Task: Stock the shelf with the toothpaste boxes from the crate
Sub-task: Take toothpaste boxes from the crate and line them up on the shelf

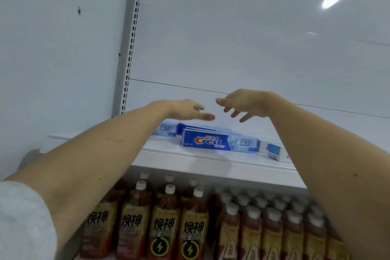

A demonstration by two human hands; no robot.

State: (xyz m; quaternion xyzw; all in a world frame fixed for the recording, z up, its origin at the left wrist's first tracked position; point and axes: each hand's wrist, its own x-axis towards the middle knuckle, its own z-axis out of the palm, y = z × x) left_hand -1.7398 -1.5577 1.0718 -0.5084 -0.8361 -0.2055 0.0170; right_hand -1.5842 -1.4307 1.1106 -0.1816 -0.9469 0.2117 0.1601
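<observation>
Hovering empty with fingers loosely spread, the left hand (185, 110) and right hand (244, 103) hang above blue cardboard toothpaste boxes (219, 142) lying on the white metal shelf (190, 160).

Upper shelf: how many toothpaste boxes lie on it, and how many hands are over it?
toothpaste boxes: at least 4 in view; the stack may hide more
Hands: 2, left hand and right hand, both empty
Total: 6
</observation>
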